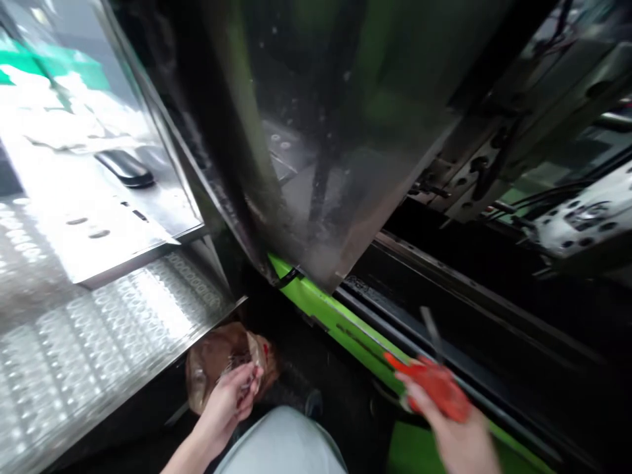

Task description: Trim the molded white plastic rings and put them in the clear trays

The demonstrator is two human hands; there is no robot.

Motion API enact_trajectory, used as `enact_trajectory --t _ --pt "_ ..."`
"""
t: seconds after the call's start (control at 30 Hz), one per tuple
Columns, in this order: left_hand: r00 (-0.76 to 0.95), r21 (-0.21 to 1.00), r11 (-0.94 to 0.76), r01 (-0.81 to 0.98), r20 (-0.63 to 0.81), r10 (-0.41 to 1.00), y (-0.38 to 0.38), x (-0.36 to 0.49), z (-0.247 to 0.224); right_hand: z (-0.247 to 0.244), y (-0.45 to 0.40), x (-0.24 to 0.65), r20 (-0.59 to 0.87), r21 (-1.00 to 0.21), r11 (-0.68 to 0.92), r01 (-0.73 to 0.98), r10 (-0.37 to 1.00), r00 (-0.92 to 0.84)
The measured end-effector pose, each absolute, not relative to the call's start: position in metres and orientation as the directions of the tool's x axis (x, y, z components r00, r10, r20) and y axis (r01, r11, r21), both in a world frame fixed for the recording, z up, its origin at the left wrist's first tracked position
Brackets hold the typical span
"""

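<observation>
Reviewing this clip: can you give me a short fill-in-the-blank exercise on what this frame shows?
The right hand holds a ____ object.
The left hand is at a crumpled, translucent ____ plastic bag.
The rail beyond the right hand is painted ____.

Missing words: red; brown; green.
</observation>
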State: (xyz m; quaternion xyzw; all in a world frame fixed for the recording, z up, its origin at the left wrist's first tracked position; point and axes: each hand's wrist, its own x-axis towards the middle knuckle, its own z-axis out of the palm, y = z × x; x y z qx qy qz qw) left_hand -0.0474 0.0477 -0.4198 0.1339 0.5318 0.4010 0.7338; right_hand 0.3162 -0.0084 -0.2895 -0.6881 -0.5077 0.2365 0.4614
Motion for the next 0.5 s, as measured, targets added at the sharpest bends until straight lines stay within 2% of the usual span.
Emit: enact_trajectory --t 0.07,0.1,0.23,0.27,0.37,0.43,0.5 --pt "0.118 0.572 0.631 -0.524 -0.685 0.719 0.048 -0.062 -0.385 -0.303 0.025 0.244 0.079 -0.936 0.014 0.353 0.982 0.171" --pt "0.117 0.536 0.621 -0.571 -0.696 0.708 0.05 -0.069 -0.367 -0.304 0.05 0.216 0.098 -0.952 0.063 0.299 0.99 0.102" --pt "0.156 0.449 0.546 -0.707 -0.655 0.74 0.058 -0.084 -0.305 -0.305 0.168 0.148 0.26 -0.926 0.231 0.298 0.964 0.061" --pt "0.166 0.428 0.514 -0.743 -0.627 0.762 0.059 -0.087 -0.294 -0.31 0.194 0.139 0.272 -0.924 0.241 0.295 0.96 0.07" --pt "0.186 0.365 0.427 -0.827 -0.539 0.821 0.056 -0.094 -0.274 -0.337 0.243 0.121 0.189 -0.937 0.17 0.305 0.982 0.031" --pt "0.197 0.332 0.394 -0.857 -0.496 0.846 0.051 -0.096 -0.268 -0.355 0.246 0.119 0.138 -0.919 0.126 0.373 0.99 0.004" --pt "0.207 0.3 0.374 -0.878 -0.466 0.86 0.046 -0.097 -0.264 -0.364 0.226 0.124 0.159 -0.883 0.109 0.456 0.985 0.072"
